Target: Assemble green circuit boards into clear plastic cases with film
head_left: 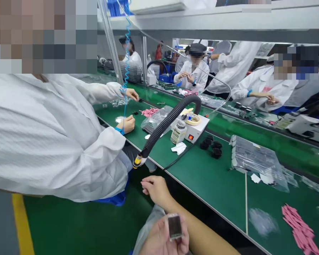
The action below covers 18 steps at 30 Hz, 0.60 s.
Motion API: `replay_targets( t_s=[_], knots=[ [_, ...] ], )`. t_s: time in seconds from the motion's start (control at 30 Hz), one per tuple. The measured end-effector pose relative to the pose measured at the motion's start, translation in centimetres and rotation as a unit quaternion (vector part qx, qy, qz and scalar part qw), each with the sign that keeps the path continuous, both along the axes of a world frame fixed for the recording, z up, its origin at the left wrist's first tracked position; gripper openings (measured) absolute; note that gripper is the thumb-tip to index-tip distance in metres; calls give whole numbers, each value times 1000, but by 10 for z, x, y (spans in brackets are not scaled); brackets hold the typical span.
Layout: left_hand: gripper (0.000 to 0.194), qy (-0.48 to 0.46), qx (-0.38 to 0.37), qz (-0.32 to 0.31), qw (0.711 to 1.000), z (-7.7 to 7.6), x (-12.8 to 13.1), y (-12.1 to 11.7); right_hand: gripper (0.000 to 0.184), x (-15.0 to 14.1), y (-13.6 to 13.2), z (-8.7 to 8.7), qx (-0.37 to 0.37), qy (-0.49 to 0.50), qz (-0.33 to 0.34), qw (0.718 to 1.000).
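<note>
At the bottom of the head view, my left hand [159, 235] is closed around a small square piece with a dark face and a pale, shiny rim [174, 226], like a little screen module. The dark face is turned up toward me. My right arm reaches across from the lower right, above and beyond the left hand. Thumb and fingertips of my right hand [156, 187] are pinched together, and anything between them is too small to make out. Just above that hand hangs the yellow-tipped nozzle [138, 161] of a black ribbed hose [164, 122], apart from it.
The green bench [202, 177] runs diagonally. On it are a white box [198, 129] with a tape roll [192, 118], a bottle [178, 132], black parts [212, 145], bagged trays [257, 156] and pink strips [299, 226]. A co-worker in white [55, 138] sits close at left.
</note>
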<state>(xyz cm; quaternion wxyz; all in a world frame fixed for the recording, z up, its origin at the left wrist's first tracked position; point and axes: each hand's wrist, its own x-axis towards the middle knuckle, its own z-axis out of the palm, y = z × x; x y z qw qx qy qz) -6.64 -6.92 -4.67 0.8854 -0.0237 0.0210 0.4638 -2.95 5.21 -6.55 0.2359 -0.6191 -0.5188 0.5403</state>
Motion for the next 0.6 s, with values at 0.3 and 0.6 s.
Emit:
replay_targets(
  t_s=[0.3, 0.6],
  knots=[
    [28, -26, -35, -39, 998, 24, 37, 27, 17, 136, -72, 149, 239, -160, 13, 957],
    [15, -19, -16, -52, 998, 39, 65, 38, 19, 146, -77, 153, 422, -318, 208, 823]
  ],
)
